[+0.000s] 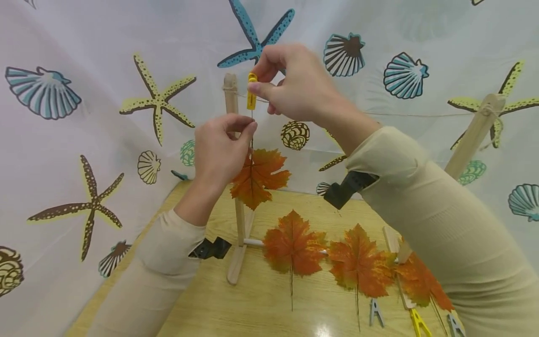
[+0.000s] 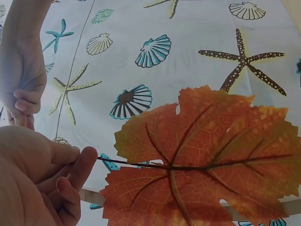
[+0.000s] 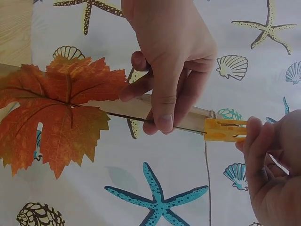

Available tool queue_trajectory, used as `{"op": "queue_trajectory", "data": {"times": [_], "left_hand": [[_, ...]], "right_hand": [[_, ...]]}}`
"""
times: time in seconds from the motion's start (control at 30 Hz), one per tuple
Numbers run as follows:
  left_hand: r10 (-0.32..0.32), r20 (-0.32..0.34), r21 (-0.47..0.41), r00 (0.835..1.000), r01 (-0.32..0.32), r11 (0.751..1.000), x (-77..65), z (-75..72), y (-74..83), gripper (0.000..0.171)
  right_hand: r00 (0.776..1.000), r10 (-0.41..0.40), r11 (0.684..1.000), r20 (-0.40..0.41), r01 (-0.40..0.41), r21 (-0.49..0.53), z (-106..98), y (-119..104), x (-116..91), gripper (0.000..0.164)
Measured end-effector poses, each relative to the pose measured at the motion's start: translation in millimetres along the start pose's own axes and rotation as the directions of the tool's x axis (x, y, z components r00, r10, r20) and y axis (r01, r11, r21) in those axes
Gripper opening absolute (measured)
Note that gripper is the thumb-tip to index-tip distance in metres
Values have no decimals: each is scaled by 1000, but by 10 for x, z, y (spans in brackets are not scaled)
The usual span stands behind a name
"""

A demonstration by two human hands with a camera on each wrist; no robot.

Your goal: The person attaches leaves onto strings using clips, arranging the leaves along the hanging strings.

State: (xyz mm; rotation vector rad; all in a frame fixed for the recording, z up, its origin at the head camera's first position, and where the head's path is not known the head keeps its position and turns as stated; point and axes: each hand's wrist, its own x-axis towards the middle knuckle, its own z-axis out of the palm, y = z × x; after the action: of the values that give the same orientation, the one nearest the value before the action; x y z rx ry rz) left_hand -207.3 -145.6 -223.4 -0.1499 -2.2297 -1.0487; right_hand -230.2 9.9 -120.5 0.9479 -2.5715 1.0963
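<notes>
With thumb and fingertip, my left hand (image 1: pixel 221 147) pinches the thin dark stem of an orange artificial maple leaf (image 1: pixel 263 175), which hangs blade down below the fingers. Just above, my right hand (image 1: pixel 301 82) pinches a yellow clothespin (image 1: pixel 251 99) by its upper end. The right wrist view shows the clothespin's lower end (image 3: pixel 211 130) meeting the stem tip and the string (image 3: pixel 208 174) beside the wooden post. Whether its tips grip both cannot be told. In the left wrist view the leaf (image 2: pixel 235 146) spreads wide, and the clothespin is hidden.
The string (image 1: pixel 404 113) runs between a left wooden post (image 1: pixel 231 96) and a right post (image 1: pixel 476 135). Three more leaves, one a middle leaf (image 1: pixel 360 264), lie on the wooden table (image 1: pixel 202 290). Near them lie a grey clothespin (image 1: pixel 376 312), a yellow one and another grey one.
</notes>
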Motion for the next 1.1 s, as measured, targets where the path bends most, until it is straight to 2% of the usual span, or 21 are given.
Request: {"op": "queue_trajectory", "data": {"times": [0.13,0.43,0.63,0.8,1.1], "left_hand": [[-15,-11,-33,1000,15,999,11,-19,-1,22],[-3,-33,-65,999,1,998,77,-21,48,22],[-16,-30,-71,999,14,997,88,12,47,23],[-19,-32,-71,999,17,997,74,20,28,22],[-22,-14,-94,1000,20,995,63,38,16,23]], "right_hand": [[1000,-17,1000,-11,17,2,5,-23,34,14],[1000,-17,1000,-25,17,-1,-22,-14,89,15],[999,40,999,-4,-40,-13,-3,44,103,15],[999,43,999,3,-43,-19,28,78,110,16],[994,107,994,38,-106,-19,19,59,119,32]]}}
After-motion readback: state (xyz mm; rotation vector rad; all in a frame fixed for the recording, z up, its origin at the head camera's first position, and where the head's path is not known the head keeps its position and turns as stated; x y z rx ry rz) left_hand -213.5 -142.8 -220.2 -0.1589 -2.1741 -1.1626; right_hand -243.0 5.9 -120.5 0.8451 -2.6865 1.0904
